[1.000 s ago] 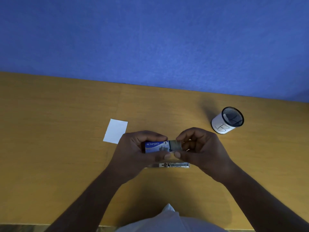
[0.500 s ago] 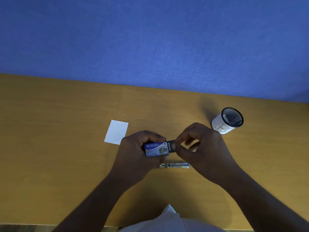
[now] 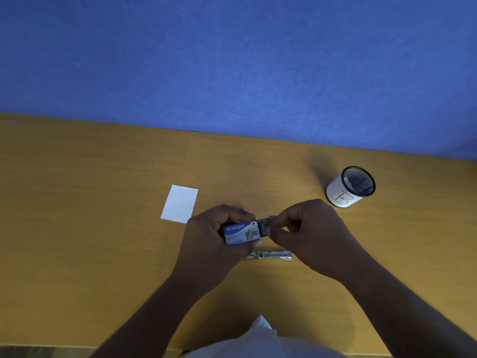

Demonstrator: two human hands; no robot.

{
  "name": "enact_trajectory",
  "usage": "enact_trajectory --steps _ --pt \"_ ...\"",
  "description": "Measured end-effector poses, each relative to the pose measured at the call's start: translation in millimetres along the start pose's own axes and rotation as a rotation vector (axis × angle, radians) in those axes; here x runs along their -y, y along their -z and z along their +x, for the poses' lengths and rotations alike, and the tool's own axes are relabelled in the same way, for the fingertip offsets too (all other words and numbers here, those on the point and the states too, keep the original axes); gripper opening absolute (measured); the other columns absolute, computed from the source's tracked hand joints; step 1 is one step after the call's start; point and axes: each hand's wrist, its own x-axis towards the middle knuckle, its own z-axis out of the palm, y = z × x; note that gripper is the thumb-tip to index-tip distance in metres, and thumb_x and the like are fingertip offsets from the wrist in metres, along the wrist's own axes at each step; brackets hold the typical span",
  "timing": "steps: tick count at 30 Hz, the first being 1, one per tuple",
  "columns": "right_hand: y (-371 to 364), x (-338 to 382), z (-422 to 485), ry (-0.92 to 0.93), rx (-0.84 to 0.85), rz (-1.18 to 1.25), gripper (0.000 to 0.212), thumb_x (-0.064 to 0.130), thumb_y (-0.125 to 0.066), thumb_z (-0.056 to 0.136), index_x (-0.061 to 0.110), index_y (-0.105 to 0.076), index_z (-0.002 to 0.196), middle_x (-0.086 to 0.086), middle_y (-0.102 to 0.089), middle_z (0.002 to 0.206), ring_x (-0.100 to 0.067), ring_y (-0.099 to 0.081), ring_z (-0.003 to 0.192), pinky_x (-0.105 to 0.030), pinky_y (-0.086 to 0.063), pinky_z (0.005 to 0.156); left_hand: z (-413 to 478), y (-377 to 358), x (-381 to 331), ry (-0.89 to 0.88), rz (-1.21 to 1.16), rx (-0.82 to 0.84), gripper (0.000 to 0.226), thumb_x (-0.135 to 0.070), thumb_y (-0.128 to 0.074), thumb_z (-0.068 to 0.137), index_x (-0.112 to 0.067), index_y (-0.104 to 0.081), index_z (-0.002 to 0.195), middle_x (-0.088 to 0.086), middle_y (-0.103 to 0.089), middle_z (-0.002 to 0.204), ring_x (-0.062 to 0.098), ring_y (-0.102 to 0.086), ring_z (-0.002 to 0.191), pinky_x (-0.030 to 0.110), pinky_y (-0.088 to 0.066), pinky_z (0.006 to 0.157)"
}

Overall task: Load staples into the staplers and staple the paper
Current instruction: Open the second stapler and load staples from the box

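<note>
My left hand point(image 3: 206, 244) grips a small blue staple box point(image 3: 241, 233) marked "kangaro", held just above the wooden desk point(image 3: 103, 228). My right hand point(image 3: 309, 231) pinches the grey inner tray or staple strip point(image 3: 265, 223) that sticks out of the box's right end. A metal stapler point(image 3: 271, 255) lies opened out flat on the desk just below my hands, partly hidden by my left hand. A small white paper slip point(image 3: 180, 203) lies on the desk to the upper left of my left hand. A bit of pink point(image 3: 246, 209) shows behind my left fingers.
A black mesh pen cup point(image 3: 349, 187) with a white label stands at the right rear of the desk. A blue wall point(image 3: 232, 60) rises behind the desk. The desk's front edge runs near my body at the bottom.
My right hand first pushed the grey tray back toward the box, and it now pinches the tray's end again. The left hand and box have barely moved.
</note>
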Motion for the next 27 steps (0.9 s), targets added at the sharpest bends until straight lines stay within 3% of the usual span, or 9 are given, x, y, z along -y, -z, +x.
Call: enact_trajectory --steps 6,13,16,17,20,27 --pt "-5 0 1 -0.035 -0.059 -0.041 0.007 0.032 -0.072 0.077 0.031 -0.074 0.07 0.026 -0.055 0.051 0.001 -0.048 0.043 -0.012 -0.037 0.04 -1 -2 -1 0.0 0.032 0.003 0.046 -0.014 -0.094 0.06 -0.04 -0.068 0.088 -0.019 -0.073 0.089 -0.001 -0.071 0.076 0.008 -0.051 0.058" --pt "-4 3 -1 -0.034 -0.146 -0.047 0.012 0.036 -0.072 0.07 0.034 -0.064 0.061 0.019 -0.053 0.05 0.0 -0.047 0.046 -0.011 -0.039 0.043 -2 -5 1 0.018 0.025 -0.016 0.044 -0.017 -0.094 0.06 -0.038 -0.069 0.09 -0.014 -0.074 0.089 0.003 -0.072 0.079 0.011 -0.054 0.059" --pt "-3 6 -5 0.011 -0.211 -0.197 0.012 0.04 -0.07 0.07 0.035 -0.063 0.063 0.012 -0.048 0.047 -0.004 -0.049 0.046 -0.016 -0.034 0.037 -1 -6 0 0.021 0.023 -0.019 0.044 -0.017 -0.093 0.061 -0.04 -0.068 0.089 -0.014 -0.074 0.087 0.005 -0.072 0.077 0.015 -0.056 0.059" --pt "-3 8 -7 0.045 -0.251 -0.276 0.011 0.041 -0.07 0.07 0.035 -0.063 0.064 0.014 -0.044 0.048 -0.005 -0.045 0.043 -0.013 -0.027 0.038 -1 -7 -1 0.018 0.028 -0.024 0.044 -0.017 -0.093 0.062 -0.041 -0.067 0.088 -0.015 -0.073 0.086 0.004 -0.072 0.076 0.013 -0.055 0.058" --pt "-5 13 -10 0.118 -0.337 -0.422 0.01 0.038 -0.075 0.072 0.031 -0.068 0.068 0.019 -0.04 0.058 -0.003 -0.042 0.046 -0.017 -0.024 0.043 -1 -10 -5 0.005 0.044 -0.032 0.043 -0.019 -0.092 0.065 -0.041 -0.064 0.089 -0.016 -0.071 0.086 0.001 -0.071 0.075 0.01 -0.052 0.055" --pt "-11 13 -11 0.175 -0.403 -0.479 0.015 0.033 -0.082 0.068 0.026 -0.069 0.069 0.017 -0.043 0.066 -0.005 -0.043 0.047 -0.011 -0.023 0.044 -3 -18 -5 0.004 0.071 -0.07 0.044 -0.021 -0.089 0.066 -0.043 -0.059 0.09 -0.013 -0.069 0.086 0.003 -0.07 0.079 0.014 -0.056 0.057"
